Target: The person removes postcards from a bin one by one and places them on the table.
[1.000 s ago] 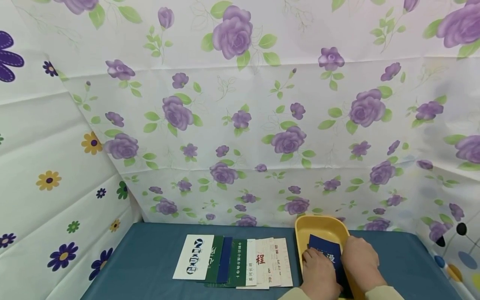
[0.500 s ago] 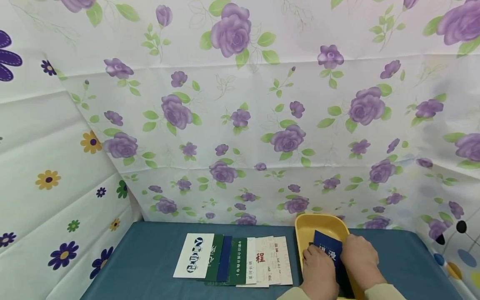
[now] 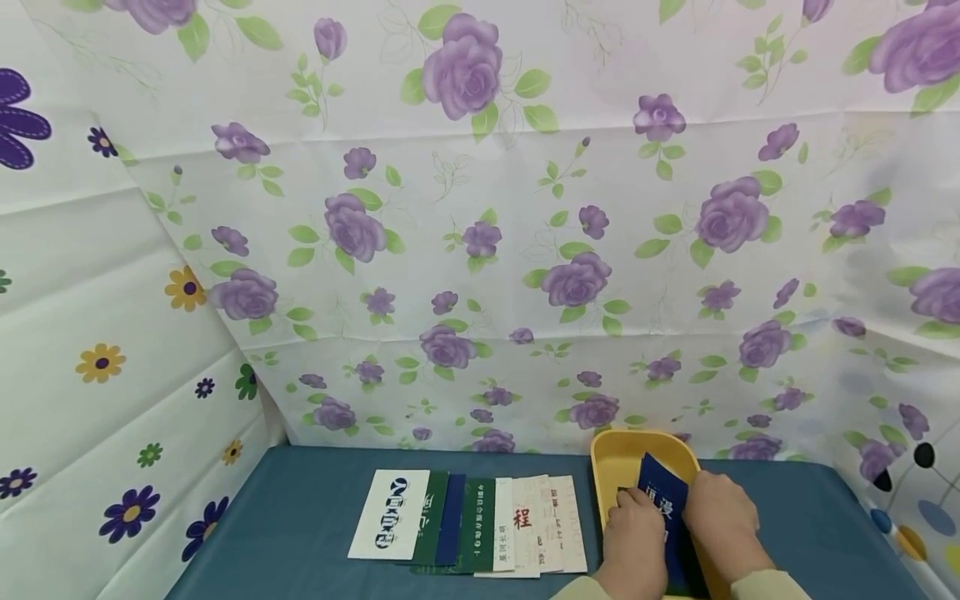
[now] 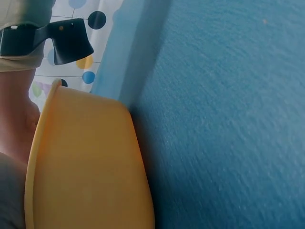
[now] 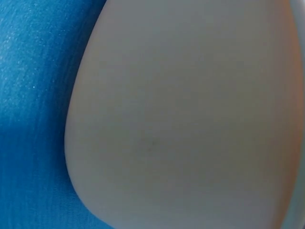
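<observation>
In the head view, a dark blue card (image 3: 660,492) with white characters stands tilted inside a yellow plastic basin (image 3: 637,442). My left hand (image 3: 636,537) pinches the card near its left edge, fingers curled. At the card's right edge, over the basin's right rim, my right hand (image 3: 722,527) has its fingers curled and holds the card; its fingertips are hidden. A dark edge of another card (image 3: 624,491) shows behind the left fingers. The left wrist view shows the basin's outer wall (image 4: 90,157). A blurred pale surface fills most of the right wrist view.
Left of the basin, several cards lie in an overlapping row on the blue tabletop (image 3: 300,533): a white card (image 3: 386,492), green cards (image 3: 476,525), a blue card (image 3: 450,517) and cream cards (image 3: 558,525). A floral cloth (image 3: 480,317) hangs behind.
The dark blue card has shifted right and tilted up steeply, showing a narrower face. My left hand has moved with it and turned slightly. The right hand stays in place.
</observation>
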The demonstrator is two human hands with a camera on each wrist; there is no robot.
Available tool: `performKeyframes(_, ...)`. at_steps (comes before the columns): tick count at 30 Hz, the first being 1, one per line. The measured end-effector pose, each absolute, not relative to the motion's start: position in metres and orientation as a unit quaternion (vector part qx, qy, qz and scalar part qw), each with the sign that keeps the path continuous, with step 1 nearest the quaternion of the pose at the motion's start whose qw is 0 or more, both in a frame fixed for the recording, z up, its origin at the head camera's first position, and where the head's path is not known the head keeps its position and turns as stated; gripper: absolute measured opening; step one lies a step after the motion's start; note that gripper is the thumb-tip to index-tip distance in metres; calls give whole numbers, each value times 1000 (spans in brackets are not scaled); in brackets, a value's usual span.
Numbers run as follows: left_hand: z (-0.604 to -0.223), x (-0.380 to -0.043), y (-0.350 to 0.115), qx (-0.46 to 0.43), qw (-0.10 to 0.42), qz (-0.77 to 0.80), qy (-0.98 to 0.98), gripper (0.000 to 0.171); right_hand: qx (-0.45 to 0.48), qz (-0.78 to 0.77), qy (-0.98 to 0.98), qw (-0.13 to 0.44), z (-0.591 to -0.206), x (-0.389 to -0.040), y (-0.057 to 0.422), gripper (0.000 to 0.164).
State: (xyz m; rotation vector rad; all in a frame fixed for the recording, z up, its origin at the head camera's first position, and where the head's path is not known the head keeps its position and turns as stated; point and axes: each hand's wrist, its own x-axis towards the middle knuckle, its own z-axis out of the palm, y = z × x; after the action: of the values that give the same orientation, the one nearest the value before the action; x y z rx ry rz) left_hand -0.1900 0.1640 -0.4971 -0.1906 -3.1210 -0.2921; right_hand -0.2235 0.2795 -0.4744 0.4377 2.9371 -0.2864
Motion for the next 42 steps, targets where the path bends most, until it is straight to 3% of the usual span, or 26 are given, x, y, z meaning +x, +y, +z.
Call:
performKeyframes(11,-493,-188,159,-120,62,0,-991,38,151,-101,981,74,-474,-225,280,23)
performKeyframes(21,-489,-188,151,-159,40,16,-986,38,157,-101,979,83,-475,-225,279,22)
performKeyframes(25,-489,-189,146,-163,35,-36,-985,36,153,-103,979,82,-475,-225,279,22)
performKeyframes(30,-491,-189,138,-190,73,-95,-974,17,149,-105,980,79,-474,-223,279,24)
performKeyframes(42,-482,-191,116,-173,82,-233,-953,14,140,-108,982,66,-477,-222,281,24)
